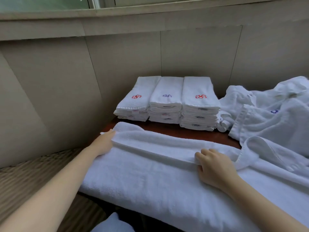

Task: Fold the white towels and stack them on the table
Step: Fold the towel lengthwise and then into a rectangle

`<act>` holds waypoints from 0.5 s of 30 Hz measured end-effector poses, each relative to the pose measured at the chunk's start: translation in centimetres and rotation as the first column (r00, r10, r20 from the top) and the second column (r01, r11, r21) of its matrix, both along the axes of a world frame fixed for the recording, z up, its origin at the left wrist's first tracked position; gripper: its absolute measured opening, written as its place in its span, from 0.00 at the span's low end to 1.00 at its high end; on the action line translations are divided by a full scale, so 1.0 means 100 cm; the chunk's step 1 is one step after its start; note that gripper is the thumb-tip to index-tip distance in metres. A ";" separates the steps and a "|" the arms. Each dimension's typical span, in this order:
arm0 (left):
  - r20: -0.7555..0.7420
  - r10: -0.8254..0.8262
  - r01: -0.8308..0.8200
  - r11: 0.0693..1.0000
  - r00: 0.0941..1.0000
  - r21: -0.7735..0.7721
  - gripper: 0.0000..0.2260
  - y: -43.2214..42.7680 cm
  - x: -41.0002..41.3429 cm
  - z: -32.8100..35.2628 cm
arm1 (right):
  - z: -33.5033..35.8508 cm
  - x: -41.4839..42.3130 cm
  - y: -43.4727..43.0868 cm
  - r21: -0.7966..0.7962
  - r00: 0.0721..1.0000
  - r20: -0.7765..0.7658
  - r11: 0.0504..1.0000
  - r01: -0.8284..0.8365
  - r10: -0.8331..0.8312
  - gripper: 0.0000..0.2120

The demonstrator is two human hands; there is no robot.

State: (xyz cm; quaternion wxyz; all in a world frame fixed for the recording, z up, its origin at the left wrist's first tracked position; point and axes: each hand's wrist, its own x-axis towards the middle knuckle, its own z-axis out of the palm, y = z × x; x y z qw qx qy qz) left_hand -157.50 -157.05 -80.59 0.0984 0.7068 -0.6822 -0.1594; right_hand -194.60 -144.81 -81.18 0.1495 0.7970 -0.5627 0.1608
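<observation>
While the big towel point(150, 178) lies spread lengthwise across the near edge of the table point(192, 133), one long flap is turned over along its far side, so this piece looks only partly folded. The left hand point(104, 144) lies at the towel's left end, fingers straight and flat against the flap's edge. The right hand point(214, 166) is further right on the same flap, fingers curled over the folded edge, gripping it. At the bottom, nearest the camera, a bit of white cloth point(110, 223) shows; I cannot tell what it is.

Progress, judged: well underway. Three neat stacks of folded towels point(167, 101) stand side by side at the far side of the table, logos on top. Left to do: finish this fold, stack it, then work through the heap of loose towels point(275, 118) on the right.

In the way: that heap spills over the big towel's right end, a looped hem lying just beside the right hand. It may snag the next fold. A wicker surface point(33, 173) sits to the left, below the table, and a tiled wall point(117, 56) stands behind the stacks.
</observation>
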 end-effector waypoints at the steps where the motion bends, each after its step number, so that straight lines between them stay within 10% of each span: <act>1: 0.056 -0.018 0.016 0.999 0.998 0.039 0.29 0.002 -0.002 0.005 | 0.000 -0.002 0.002 0.036 1.000 -0.007 0.999 0.016 -0.016 0.14; 10: 0.323 -0.006 0.050 0.991 0.946 -0.127 0.22 0.026 -0.050 0.006 | 0.017 -0.036 0.017 0.071 0.923 -0.100 0.923 0.378 -0.371 0.08; 15: 0.152 0.165 -0.152 0.984 0.975 -0.089 0.21 0.043 -0.060 -0.009 | 0.016 -0.056 0.033 0.055 0.921 -0.063 0.921 0.387 -0.383 0.08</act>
